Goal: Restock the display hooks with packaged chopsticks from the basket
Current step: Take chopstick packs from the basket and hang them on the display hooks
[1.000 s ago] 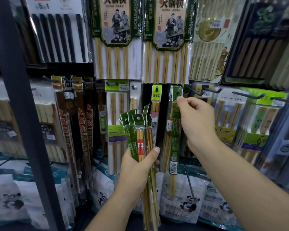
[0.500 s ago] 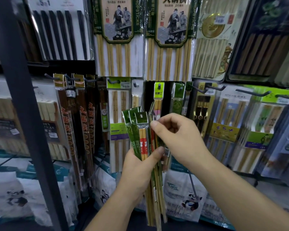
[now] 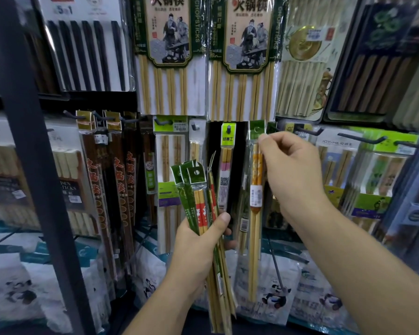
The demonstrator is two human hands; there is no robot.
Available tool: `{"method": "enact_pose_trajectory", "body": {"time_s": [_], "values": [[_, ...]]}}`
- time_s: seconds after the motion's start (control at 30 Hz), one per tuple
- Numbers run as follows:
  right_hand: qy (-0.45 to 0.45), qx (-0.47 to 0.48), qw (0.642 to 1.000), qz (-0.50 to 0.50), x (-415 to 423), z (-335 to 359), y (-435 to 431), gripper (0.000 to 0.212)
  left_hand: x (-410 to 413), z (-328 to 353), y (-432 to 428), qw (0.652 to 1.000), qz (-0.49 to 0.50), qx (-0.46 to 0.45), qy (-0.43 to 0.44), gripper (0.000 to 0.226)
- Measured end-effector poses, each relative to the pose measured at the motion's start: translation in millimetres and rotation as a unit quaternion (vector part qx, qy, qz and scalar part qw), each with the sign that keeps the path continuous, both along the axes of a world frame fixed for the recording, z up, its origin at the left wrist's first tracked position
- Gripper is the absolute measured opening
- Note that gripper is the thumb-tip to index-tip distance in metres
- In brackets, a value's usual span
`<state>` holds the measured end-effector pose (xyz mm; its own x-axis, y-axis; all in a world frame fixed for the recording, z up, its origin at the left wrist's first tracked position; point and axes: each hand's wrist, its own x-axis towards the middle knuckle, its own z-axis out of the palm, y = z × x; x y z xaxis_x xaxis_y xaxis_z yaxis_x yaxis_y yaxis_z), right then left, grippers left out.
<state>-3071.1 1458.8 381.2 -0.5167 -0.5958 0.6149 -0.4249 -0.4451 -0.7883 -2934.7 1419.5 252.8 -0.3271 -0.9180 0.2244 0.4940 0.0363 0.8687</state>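
Currently doing: the right hand (image 3: pixel 293 175) is pinching a single pack (image 3: pixel 255 180) just under its green header (image 3: pixel 257 128) and holding it up at the hook row; I judge it is being threaded onto a peg.
Left hand: the left hand (image 3: pixel 198 240) is gripping the spare bundle (image 3: pixel 196 189) of packaged chopsticks, its thumb pressing across the front and the headers fanning upward.
Where the stock is sitting: the spare bundle is hanging low and to the left of the single pack, apart from it. The basket is not showing.
Peg: nothing of it is showing behind the header, so I cannot tell whether the hole is on it yet.
Doing it well: this is probably calling for facing the header squarely forward, lining its hole up with the peg tip, then sliding it fully back before letting go.
Watching for: the yellow-headed pack (image 3: pixel 228 131) is hanging just beside, and the long pack may be swinging into it.
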Motion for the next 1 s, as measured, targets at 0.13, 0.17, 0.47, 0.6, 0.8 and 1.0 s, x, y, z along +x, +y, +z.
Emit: {"method": "enact_pose_trajectory", "body": {"time_s": [0.13,0.17,0.47,0.6,0.8,1.0], "values": [[-0.035,0.009,0.999,-0.02,-2.7,2.3,-8.4,0.035,0.1,-1.3,-0.2,1.0,0.002,-0.006,-0.015,0.016],[-0.045,0.013,0.999,-0.017,-3.0,1.6,-9.9,0.037,0.1,-1.9,-0.5,1.0,0.003,-0.009,-0.019,0.016],[-0.048,0.018,0.998,-0.037,-7.9,-5.8,-16.3,0.038,0.0,-0.3,1.4,0.999,0.02,-0.009,-0.036,0.023],[-0.027,0.027,0.998,-0.053,-9.1,-10.6,-18.2,0.042,-0.8,-0.1,1.5,0.999,0.021,-0.026,-0.038,0.023],[-0.019,0.024,0.994,-0.105,-7.9,-20.9,-10.7,0.029,0.0,-0.1,1.8,0.998,0.001,-0.045,-0.037,0.005],[0.064,0.113,0.991,0.021,12.3,-38.4,5.0,0.017,-0.1,2.3,4.5,0.999,-0.02,-0.049,-0.012,0.021]]}}
